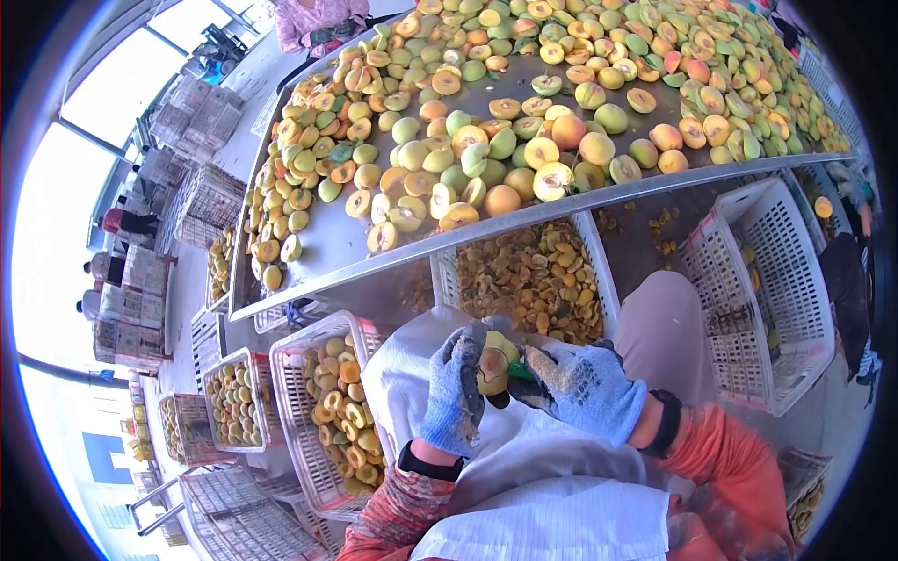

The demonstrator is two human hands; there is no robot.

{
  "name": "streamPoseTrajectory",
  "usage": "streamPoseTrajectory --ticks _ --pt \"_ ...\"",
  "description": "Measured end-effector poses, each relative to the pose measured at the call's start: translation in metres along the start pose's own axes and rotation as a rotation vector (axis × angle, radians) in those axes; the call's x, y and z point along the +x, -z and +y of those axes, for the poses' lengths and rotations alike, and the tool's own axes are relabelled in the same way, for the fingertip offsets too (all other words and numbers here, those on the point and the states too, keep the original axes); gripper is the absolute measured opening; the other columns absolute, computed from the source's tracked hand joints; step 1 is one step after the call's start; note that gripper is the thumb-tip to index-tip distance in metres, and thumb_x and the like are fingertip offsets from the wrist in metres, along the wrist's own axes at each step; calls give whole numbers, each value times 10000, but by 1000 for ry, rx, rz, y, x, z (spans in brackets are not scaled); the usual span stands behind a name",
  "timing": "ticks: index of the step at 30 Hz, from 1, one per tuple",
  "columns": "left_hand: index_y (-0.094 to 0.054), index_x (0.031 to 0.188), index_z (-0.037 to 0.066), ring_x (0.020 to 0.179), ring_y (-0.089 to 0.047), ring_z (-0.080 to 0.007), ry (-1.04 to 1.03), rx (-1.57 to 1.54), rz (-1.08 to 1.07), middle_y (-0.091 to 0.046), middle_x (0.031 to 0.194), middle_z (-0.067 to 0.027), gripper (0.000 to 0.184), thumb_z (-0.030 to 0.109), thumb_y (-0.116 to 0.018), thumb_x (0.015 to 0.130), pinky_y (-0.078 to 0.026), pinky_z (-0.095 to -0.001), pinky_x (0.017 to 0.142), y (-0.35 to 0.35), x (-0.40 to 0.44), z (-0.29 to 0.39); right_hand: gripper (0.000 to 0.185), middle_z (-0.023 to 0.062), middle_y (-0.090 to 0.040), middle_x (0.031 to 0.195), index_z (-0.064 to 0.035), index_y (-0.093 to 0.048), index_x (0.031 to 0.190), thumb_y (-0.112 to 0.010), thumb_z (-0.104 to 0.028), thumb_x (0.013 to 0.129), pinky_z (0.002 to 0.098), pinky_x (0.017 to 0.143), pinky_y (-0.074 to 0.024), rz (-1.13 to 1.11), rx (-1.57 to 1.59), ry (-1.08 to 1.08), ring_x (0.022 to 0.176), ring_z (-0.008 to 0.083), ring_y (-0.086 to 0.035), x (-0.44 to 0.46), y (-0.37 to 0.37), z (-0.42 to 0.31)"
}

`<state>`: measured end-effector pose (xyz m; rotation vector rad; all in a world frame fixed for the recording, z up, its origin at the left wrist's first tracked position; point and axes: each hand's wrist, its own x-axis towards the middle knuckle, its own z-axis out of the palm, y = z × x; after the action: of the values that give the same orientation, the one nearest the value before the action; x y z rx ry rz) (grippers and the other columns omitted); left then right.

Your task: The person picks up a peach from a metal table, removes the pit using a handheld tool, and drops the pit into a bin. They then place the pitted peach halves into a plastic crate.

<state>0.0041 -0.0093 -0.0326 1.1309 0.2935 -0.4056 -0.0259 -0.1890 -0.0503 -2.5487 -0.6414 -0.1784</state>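
My left hand (452, 397), in a blue knit glove with dark worn patches, is closed around a yellow-green peach half (494, 366) over my lap. My right hand (591, 385), gloved alike, grips a small tool with a green handle (521, 372). Its working end is against the peach half or just beside it; which, I cannot tell. A white apron (552, 510) covers my lap under both hands. Ahead of my hands is a crate of brownish peach scraps (538, 271), partly beneath the metal table's edge.
The metal table (323, 238) bears a heap of whole and halved peaches (486, 154). Left of me stands a crate of pitted peach halves (341, 402), with another crate of peaches (234, 397) beyond. A white crate (772, 290) tilts at right. Another person (318, 19) stands across the table.
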Motion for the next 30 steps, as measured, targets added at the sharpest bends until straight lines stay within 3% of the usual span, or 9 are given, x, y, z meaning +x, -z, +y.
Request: streamPoseTrajectory --ticks 5,12,15,22,24,26,27,29,30 --pt "-573 1099 1 692 -634 -165 -18 101 9 -629 912 -100 344 284 -542 905 -502 -256 469 -11 2 2 348 105 -621 744 -97 -608 1031 -618 -334 777 382 564 -485 -80 134 -66 731 254 -614 0 12 8" --pt "-506 1183 4 763 -633 -176 -6 57 -14 -618 993 -115 374 189 -581 867 -501 -262 458 -26 -19 18 474 107 -616 939 -56 -548 1141 -666 -339 779 378 615 -492 -56 179 -25 721 263 -627 2 23 0" --pt "-538 1100 -47 895 -632 -280 -201 79 61 -585 1073 -200 413 144 -621 743 -534 -367 759 -28 -31 21 502 119 -602 987 -44 -546 1148 -681 -343 768 374 656 -491 10 215 9 769 271 -621 5 33 -14" --pt "-563 1087 -41 885 -625 -229 -465 329 217 -602 1081 -176 317 170 -554 850 -517 -340 780 -16 -21 8 347 163 -620 969 -66 -621 1042 -658 -301 791 346 675 -495 -1 682 -242 786 249 -614 2 14 -38" --pt "-581 1084 -13 829 -614 -162 -414 710 210 -618 1031 -107 338 273 -512 916 -512 -270 720 -15 -11 15 313 150 -629 878 -90 -614 1078 -614 -272 823 325 653 -491 -198 761 -384 734 247 -614 21 19 -23" --pt "-581 1082 18 809 -613 -157 -199 53 147 -618 981 -85 325 293 -496 932 -518 -272 696 25 24 -30 361 124 -630 839 -75 -573 1149 -582 -263 841 311 623 -489 -674 892 -689 702 259 -621 31 17 -12" --pt "-581 1082 18 809 -613 -157 -202 48 143 -618 981 -85 325 293 -496 932 -518 -272 696 30 33 -36 361 124 -630 839 -75 -573 1149 -582 -263 841 311 623 -489 -672 885 -690 702 259 -621 28 4 -13" --pt "-568 1088 39 792 -613 -159 -166 -19 230 -611 952 -71 316 304 -478 942 -522 -277 688 32 44 -40 378 127 -623 813 -47 -537 1166 -563 -234 839 333 610 -491 61 84 -234 703 272 -626 13 -24 -23" --pt "-568 1088 39 792 -613 -159 -162 -25 234 -611 952 -71 316 304 -478 942 -522 -277 688 30 46 -38 378 127 -623 813 -47 -537 1166 -563 -234 839 333 610 -491 53 83 -233 703 272 -626 9 -29 -24"
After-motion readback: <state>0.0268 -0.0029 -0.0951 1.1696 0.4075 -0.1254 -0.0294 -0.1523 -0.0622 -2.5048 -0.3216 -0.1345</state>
